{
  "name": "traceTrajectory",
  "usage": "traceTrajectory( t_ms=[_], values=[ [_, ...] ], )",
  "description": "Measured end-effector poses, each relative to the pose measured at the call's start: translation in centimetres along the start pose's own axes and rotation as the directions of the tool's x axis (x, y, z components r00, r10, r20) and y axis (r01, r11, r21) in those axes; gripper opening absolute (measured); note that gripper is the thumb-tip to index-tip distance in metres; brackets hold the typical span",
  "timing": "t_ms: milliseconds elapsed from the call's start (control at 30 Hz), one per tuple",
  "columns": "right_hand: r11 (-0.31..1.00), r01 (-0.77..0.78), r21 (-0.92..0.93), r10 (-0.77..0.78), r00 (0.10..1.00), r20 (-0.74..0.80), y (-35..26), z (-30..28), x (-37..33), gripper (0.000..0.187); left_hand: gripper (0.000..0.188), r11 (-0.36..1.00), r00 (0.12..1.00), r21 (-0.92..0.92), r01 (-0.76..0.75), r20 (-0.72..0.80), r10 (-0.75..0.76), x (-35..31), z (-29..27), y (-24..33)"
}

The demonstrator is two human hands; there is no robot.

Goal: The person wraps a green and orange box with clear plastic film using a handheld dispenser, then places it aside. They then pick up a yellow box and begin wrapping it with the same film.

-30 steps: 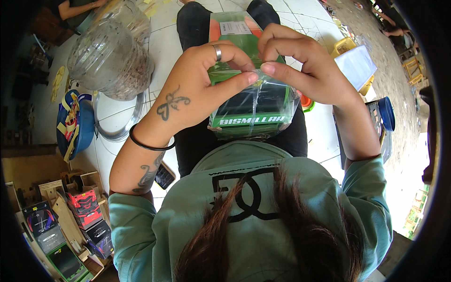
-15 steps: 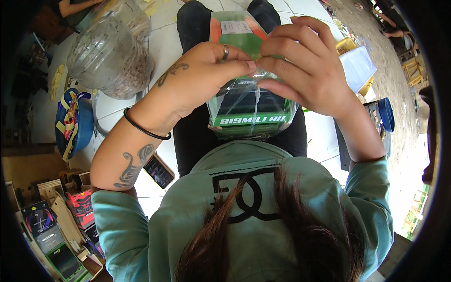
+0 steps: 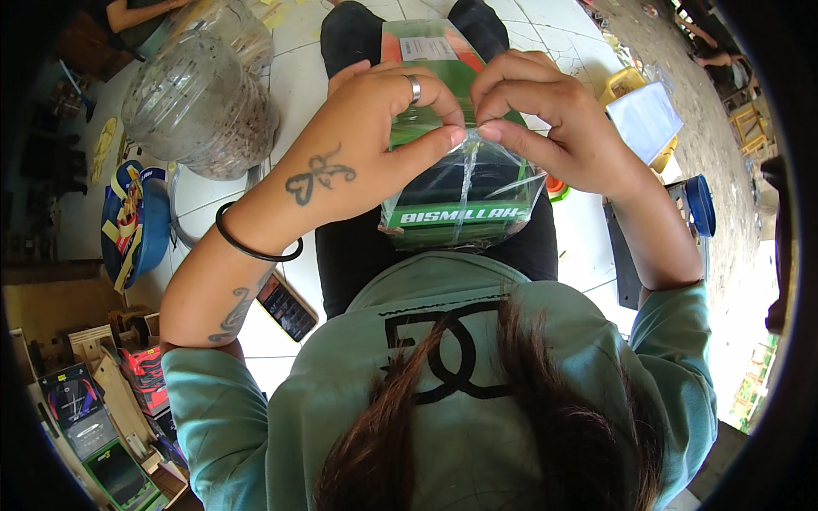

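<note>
On my lap lies a green, black and orange box [image 3: 426, 183], covered in clear plastic that looks wrinkled and shiny. A thin, whitish clear plastic strip [image 3: 464, 192] runs down the middle of its near part. My left hand [image 3: 366, 119], with a ring, is closed, its thumb and forefinger pinching the plastic at the strip's upper end. Right beside it, my right hand [image 3: 562, 123] pinches the same spot between thumb and curled fingers. The fingertips almost meet over the box. Whether the strip is knotted there is too small to tell.
A large clear plastic jar [image 3: 200, 111] stands to the left, above a blue basin [image 3: 149, 234] holding coloured strips. By my left elbow lies a phone [image 3: 285, 307]. Boxes [image 3: 77, 400] fill the lower left. On the right are a yellow basket [image 3: 626, 81] and a blue bowl [image 3: 700, 206].
My right hand's raised, spread fingers have curled in, and both hands now pinch closer together over the box. My left wrist has turned, showing more of the back of the hand. The box stays put.
</note>
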State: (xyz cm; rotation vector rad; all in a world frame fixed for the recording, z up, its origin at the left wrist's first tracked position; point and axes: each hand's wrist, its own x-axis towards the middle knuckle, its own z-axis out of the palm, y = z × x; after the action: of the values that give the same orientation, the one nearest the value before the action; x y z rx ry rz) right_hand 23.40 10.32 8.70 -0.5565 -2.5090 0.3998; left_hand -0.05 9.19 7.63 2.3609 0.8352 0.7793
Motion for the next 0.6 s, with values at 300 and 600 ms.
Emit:
traceTrajectory(
  t_ms=[300, 600],
  values=[
    [0.923, 0.007, -0.385, -0.074, 0.984, -0.16, -1.5, 0.8, -0.6, 0.015, 0.02, 0.92, 0.963, -0.286, 0.269, 0.112, -0.247, 0.6, 0.7, -0.6],
    [0.801, 0.075, -0.594, -0.178, 0.977, -0.116, -2.0, 1.4, -0.9, 0.022, 0.025, 0.955, 0.968, -0.194, 0.223, 0.16, -0.194, 1.0, 0.3, -0.6]
  ],
)
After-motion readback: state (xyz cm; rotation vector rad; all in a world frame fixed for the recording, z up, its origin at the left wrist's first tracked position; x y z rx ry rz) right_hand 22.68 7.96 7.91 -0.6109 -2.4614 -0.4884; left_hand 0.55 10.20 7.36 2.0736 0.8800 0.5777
